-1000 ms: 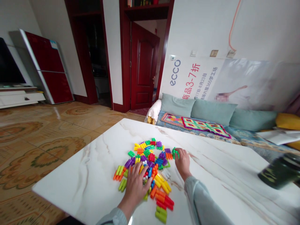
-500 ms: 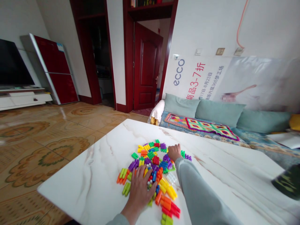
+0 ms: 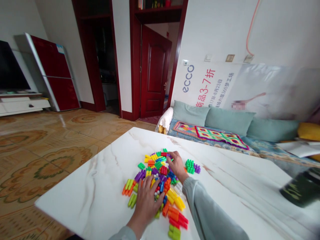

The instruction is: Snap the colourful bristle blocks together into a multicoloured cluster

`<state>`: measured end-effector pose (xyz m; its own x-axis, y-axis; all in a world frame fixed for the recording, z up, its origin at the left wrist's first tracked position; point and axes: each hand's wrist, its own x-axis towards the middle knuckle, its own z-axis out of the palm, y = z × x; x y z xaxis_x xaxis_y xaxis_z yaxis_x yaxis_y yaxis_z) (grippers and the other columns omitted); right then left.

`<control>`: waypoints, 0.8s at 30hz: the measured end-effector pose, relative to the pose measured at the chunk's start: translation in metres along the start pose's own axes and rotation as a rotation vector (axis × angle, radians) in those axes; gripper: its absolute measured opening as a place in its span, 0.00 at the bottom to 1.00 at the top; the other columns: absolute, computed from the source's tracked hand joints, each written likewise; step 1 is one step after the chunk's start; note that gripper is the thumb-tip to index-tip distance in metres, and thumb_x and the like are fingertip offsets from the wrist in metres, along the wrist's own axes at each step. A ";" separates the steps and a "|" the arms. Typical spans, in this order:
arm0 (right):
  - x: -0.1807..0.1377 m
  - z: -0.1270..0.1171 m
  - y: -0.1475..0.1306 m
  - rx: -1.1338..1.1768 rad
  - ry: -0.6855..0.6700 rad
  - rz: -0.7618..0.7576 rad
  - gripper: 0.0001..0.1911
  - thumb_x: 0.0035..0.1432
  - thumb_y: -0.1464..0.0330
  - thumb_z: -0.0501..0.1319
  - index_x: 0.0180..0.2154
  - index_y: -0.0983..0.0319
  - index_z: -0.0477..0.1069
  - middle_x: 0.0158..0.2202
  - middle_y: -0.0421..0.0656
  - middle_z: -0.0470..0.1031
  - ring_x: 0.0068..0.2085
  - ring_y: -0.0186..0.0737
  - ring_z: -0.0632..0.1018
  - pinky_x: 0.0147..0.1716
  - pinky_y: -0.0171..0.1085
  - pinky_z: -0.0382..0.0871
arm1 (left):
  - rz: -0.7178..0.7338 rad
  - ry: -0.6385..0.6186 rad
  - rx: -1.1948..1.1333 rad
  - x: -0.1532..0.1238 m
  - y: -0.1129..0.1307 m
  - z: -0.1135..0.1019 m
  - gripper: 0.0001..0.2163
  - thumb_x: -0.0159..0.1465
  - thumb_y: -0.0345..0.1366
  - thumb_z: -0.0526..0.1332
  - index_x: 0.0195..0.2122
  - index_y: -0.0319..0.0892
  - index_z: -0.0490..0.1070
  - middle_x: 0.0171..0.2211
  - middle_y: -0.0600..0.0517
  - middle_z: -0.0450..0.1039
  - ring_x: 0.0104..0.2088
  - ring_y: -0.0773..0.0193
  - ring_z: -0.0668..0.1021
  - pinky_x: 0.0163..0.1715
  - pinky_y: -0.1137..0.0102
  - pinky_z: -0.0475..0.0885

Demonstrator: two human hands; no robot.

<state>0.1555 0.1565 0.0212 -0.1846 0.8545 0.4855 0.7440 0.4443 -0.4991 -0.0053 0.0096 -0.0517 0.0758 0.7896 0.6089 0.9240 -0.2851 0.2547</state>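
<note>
Brightly coloured plastic building blocks with rounded pegs lie in a loose pile on the table. My left hand (image 3: 147, 199) rests over the near left part of the pile, fingers spread; several blocks are partly hidden under it. At the far side of the pile, my right hand (image 3: 176, 165) has its thumb and fingers closed around a purple block (image 3: 169, 155), mostly covered by the fingers. A red block (image 3: 163, 154) lies just left of those fingertips. Right of my right hand sit a green block cluster (image 3: 190, 166) and another purple block (image 3: 197, 168).
The white marble-patterned table (image 3: 82, 196) extends on both sides of the pile. A dark camouflage-patterned object (image 3: 301, 188) stands at its right. Beyond the table is a sofa with cushions (image 3: 228, 121); a red refrigerator (image 3: 58, 75) stands at the far left.
My right hand has moved left from beside the green cluster to the purple block, uncovering the cluster. My left hand stays over the pile. The view has shifted slightly.
</note>
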 end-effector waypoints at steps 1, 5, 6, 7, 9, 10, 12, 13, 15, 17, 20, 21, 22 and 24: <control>-0.010 0.000 -0.005 0.059 0.030 -0.012 0.16 0.64 0.65 0.51 0.43 0.60 0.76 0.40 0.45 0.73 0.39 0.39 0.77 0.40 0.35 0.70 | -0.001 0.001 0.006 0.000 0.000 0.000 0.21 0.64 0.46 0.58 0.57 0.49 0.71 0.59 0.45 0.68 0.58 0.46 0.69 0.59 0.47 0.60; -0.056 -0.003 -0.011 0.217 0.136 0.029 0.22 0.66 0.57 0.48 0.30 0.62 0.74 0.30 0.43 0.73 0.32 0.38 0.75 0.32 0.34 0.70 | 0.002 -0.004 0.028 0.000 0.001 0.001 0.20 0.65 0.46 0.57 0.57 0.48 0.71 0.59 0.44 0.68 0.58 0.46 0.69 0.59 0.48 0.60; -0.067 -0.006 -0.008 0.236 0.162 0.060 0.25 0.66 0.55 0.47 0.27 0.62 0.72 0.26 0.42 0.72 0.29 0.37 0.73 0.29 0.34 0.68 | 0.005 -0.003 0.029 0.000 0.000 0.001 0.20 0.65 0.46 0.57 0.57 0.48 0.71 0.59 0.44 0.68 0.58 0.46 0.69 0.59 0.48 0.60; -0.077 -0.009 -0.004 0.253 0.186 0.097 0.27 0.66 0.53 0.46 0.25 0.62 0.70 0.23 0.40 0.70 0.25 0.36 0.71 0.25 0.33 0.66 | 0.007 0.001 0.031 0.000 0.000 0.002 0.20 0.65 0.46 0.57 0.57 0.48 0.71 0.59 0.44 0.69 0.58 0.46 0.69 0.59 0.48 0.61; -0.093 -0.019 0.010 0.299 0.225 0.187 0.29 0.65 0.49 0.47 0.24 0.62 0.69 0.19 0.39 0.68 0.22 0.36 0.69 0.22 0.33 0.63 | 0.010 0.010 0.040 -0.001 -0.002 0.004 0.20 0.65 0.46 0.57 0.57 0.48 0.71 0.59 0.44 0.69 0.58 0.46 0.69 0.59 0.48 0.61; -0.099 -0.025 0.019 0.344 0.243 0.260 0.29 0.62 0.46 0.49 0.24 0.62 0.70 0.19 0.39 0.70 0.22 0.36 0.69 0.22 0.34 0.63 | 0.011 0.015 0.047 -0.001 -0.002 0.005 0.20 0.65 0.46 0.57 0.57 0.47 0.71 0.59 0.44 0.68 0.58 0.45 0.69 0.59 0.48 0.61; -0.110 -0.040 0.042 0.376 0.271 0.369 0.30 0.56 0.43 0.54 0.28 0.63 0.74 0.23 0.43 0.75 0.26 0.40 0.73 0.26 0.36 0.66 | 0.019 0.013 0.056 -0.001 -0.004 0.006 0.21 0.65 0.46 0.57 0.57 0.47 0.71 0.59 0.43 0.68 0.59 0.45 0.69 0.59 0.48 0.61; -0.114 -0.048 0.054 0.348 0.277 0.407 0.30 0.55 0.43 0.55 0.29 0.63 0.76 0.25 0.44 0.77 0.27 0.43 0.75 0.28 0.37 0.67 | 0.023 0.008 0.055 -0.001 -0.004 0.007 0.21 0.65 0.46 0.57 0.57 0.47 0.71 0.59 0.43 0.68 0.59 0.45 0.69 0.59 0.48 0.60; -0.122 -0.064 0.079 0.260 0.269 0.493 0.28 0.53 0.44 0.56 0.31 0.63 0.77 0.27 0.47 0.79 0.30 0.47 0.77 0.30 0.40 0.68 | 0.024 0.000 0.050 -0.002 -0.005 0.008 0.20 0.66 0.46 0.56 0.57 0.47 0.71 0.59 0.43 0.68 0.59 0.45 0.69 0.60 0.48 0.60; -0.127 -0.075 0.100 0.177 0.275 0.528 0.26 0.51 0.46 0.57 0.33 0.62 0.78 0.31 0.49 0.81 0.33 0.49 0.79 0.33 0.41 0.69 | 0.021 -0.002 0.042 -0.002 -0.005 0.008 0.20 0.66 0.46 0.56 0.57 0.47 0.71 0.60 0.43 0.68 0.59 0.45 0.69 0.60 0.48 0.60; -0.129 -0.084 0.120 0.063 0.258 0.480 0.24 0.50 0.49 0.57 0.34 0.61 0.77 0.32 0.49 0.81 0.33 0.48 0.78 0.33 0.42 0.69 | 0.021 0.002 0.032 -0.001 -0.005 0.008 0.21 0.66 0.46 0.57 0.58 0.47 0.70 0.60 0.44 0.68 0.59 0.46 0.69 0.59 0.49 0.60; -0.129 -0.085 0.123 0.019 0.249 0.460 0.23 0.50 0.50 0.57 0.34 0.61 0.77 0.33 0.48 0.80 0.32 0.47 0.78 0.33 0.41 0.68 | 0.020 0.002 0.031 -0.001 -0.005 0.008 0.21 0.66 0.46 0.57 0.57 0.47 0.70 0.59 0.44 0.68 0.59 0.46 0.69 0.59 0.49 0.60; -0.128 -0.084 0.125 -0.022 0.244 0.444 0.22 0.50 0.51 0.56 0.34 0.60 0.77 0.33 0.47 0.80 0.31 0.46 0.77 0.32 0.41 0.68 | 0.020 0.001 0.031 -0.001 -0.005 0.008 0.21 0.66 0.46 0.57 0.57 0.47 0.71 0.59 0.44 0.68 0.59 0.46 0.69 0.59 0.49 0.60; -0.123 -0.081 0.128 -0.071 0.248 0.427 0.20 0.51 0.53 0.56 0.35 0.60 0.77 0.34 0.47 0.80 0.32 0.45 0.77 0.32 0.40 0.67 | 0.018 -0.003 0.034 -0.001 -0.005 0.008 0.20 0.66 0.46 0.57 0.57 0.47 0.71 0.59 0.43 0.68 0.59 0.46 0.69 0.59 0.49 0.60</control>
<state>0.3260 0.0864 -0.0445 0.2980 0.8627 0.4086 0.7630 0.0419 -0.6450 -0.0073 0.0144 -0.0591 0.0935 0.7863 0.6107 0.9349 -0.2804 0.2178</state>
